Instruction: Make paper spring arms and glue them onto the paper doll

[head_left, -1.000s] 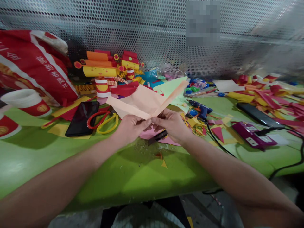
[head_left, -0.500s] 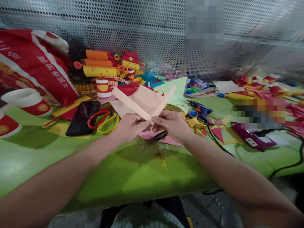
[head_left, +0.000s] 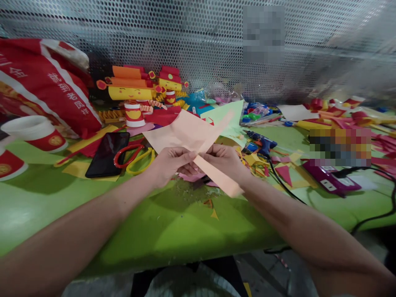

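My left hand (head_left: 173, 165) and my right hand (head_left: 225, 161) meet above the table, both pinching pale peach paper strips (head_left: 218, 175) where they cross. One strip slants down to the right, under my right wrist; another, blurred, reaches up to the right. Behind my hands lies a peach paper sheet (head_left: 176, 128), with a pale green sheet (head_left: 232, 115) to its right. Scissors with one red and one yellow handle (head_left: 140, 165) lie beside my left hand, near a black phone (head_left: 108, 154). Pink paper (head_left: 190, 177) shows below my fingers.
Paper-cup figures (head_left: 133, 93) stand at the back left, near a red bag (head_left: 58, 86) and white-and-red cups (head_left: 37, 132). A blue glue gun (head_left: 261, 142) with a cable, paper scraps (head_left: 255, 161) and a purple power strip (head_left: 331, 177) lie right.
The strip that pointed up to the left has been folded over and now points down to the right. My hands stay at nearly the same spot, still pinching.
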Demonstrator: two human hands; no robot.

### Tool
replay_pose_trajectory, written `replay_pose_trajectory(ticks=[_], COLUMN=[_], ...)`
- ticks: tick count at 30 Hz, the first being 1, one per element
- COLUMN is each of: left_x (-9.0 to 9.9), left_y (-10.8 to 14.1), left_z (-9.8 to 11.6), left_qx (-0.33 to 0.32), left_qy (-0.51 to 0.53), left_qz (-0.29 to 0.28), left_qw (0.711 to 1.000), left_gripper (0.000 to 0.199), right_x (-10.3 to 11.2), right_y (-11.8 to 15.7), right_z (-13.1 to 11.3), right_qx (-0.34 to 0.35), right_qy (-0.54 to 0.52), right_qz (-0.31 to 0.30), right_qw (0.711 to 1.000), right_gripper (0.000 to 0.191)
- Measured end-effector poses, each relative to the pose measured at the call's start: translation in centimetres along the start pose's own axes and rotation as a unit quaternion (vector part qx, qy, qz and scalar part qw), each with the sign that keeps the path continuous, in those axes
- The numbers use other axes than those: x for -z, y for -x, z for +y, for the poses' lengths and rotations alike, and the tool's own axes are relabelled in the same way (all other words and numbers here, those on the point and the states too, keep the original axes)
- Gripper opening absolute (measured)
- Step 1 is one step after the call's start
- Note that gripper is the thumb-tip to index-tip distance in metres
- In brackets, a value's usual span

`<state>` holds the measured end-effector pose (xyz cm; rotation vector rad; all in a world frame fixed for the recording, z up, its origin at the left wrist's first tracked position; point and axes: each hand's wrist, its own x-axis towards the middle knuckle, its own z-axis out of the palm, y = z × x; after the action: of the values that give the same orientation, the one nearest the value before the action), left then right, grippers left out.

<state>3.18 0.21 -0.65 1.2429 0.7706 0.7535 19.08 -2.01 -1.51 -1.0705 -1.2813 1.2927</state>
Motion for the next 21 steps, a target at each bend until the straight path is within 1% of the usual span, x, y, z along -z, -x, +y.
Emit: replay_pose_trajectory(ticks=[3, 7, 10, 13, 15, 18, 21], left_x=[-0.15, -0.37, -0.43, -0.46, -0.53, -0.67, -0.75], left_y=[0.06, 0.18, 0.32, 0.45, 0.51, 0.51, 0.45], left_z=[0.2, 0.38, 0.46, 0.46, 0.36, 0.11, -0.05], left_qx=[-0.001, -0.013, -0.032, -0.055, -0.062, -0.063, -0.057], left_qy=[-0.025, -0.068, -0.111, -0.139, -0.134, -0.097, -0.051], left_qz=[0.0, 0.031, 0.046, 0.052, 0.057, 0.059, 0.057], left_qw=[1.0, 0.997, 0.992, 0.987, 0.987, 0.992, 0.995], left_gripper=[0.029, 0.024, 0.022, 0.021, 0.02, 0.021, 0.026], right_x=[-0.09, -0.1, -0.09, -0.19, -0.3, -0.47, -0.59], right_y=[0.05, 0.12, 0.18, 0.21, 0.21, 0.19, 0.17], right_z=[-0.23, -0.47, -0.46, -0.41, -0.39, -0.35, -0.29], right_qx=[-0.003, -0.007, -0.004, -0.016, -0.017, -0.003, 0.009], right_qy=[0.026, 0.035, 0.028, 0.003, 0.001, 0.016, 0.008], right_qz=[0.017, 0.02, 0.014, 0.001, 0.01, 0.041, 0.044], right_qw=[1.0, 0.999, 1.0, 1.0, 1.0, 0.999, 0.999], right_gripper=[0.038, 0.041, 0.04, 0.039, 0.039, 0.039, 0.039])
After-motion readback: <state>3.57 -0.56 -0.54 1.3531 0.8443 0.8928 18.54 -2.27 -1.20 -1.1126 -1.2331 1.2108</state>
